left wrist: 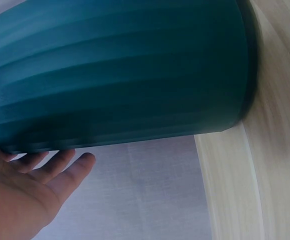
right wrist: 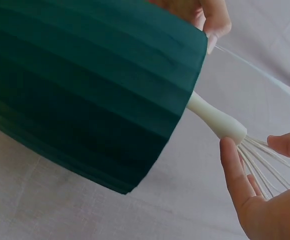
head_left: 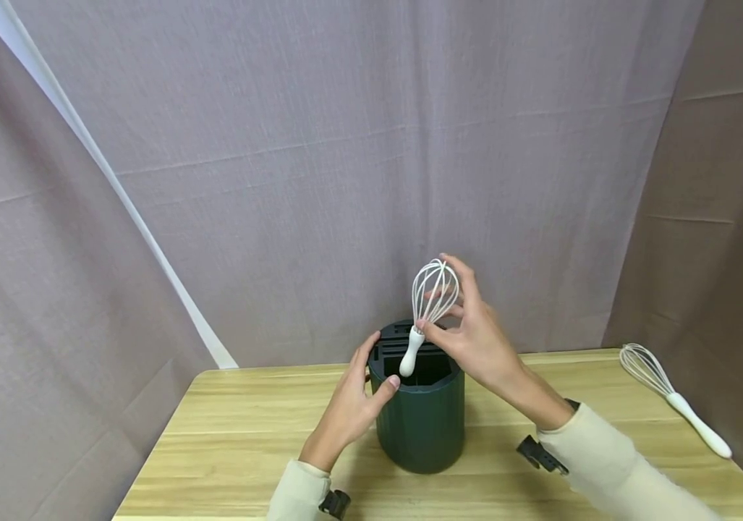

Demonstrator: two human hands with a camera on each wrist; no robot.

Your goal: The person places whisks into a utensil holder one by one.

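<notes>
Grey cloth hangs behind a pale wooden table point(head_left: 228, 434), where a person in cream sleeves works at a dark green holder point(head_left: 419, 420) standing near the table's middle. Nearest the camera, the left hand point(head_left: 351, 405) cups the holder's left side, fingers curved round the rim and thumb pressed to the wall, apparently to keep it steady; the left wrist view shows the fingers relaxed and reaching past the ribbed wall rather than clamped. Just beyond, the right hand point(head_left: 475, 333) pinches a white whisk point(head_left: 428, 307) by its wire loops, fingertips closed round the cage where it meets the handle. The whisk hangs handle-down and slightly tilted, its tip just inside the holder's open top, above the slotted compartments. Held by the wires, the handle is free to enter first. Far right, a second whisk point(head_left: 673, 398) lies flat at the table's edge, well apart from both hands.
</notes>
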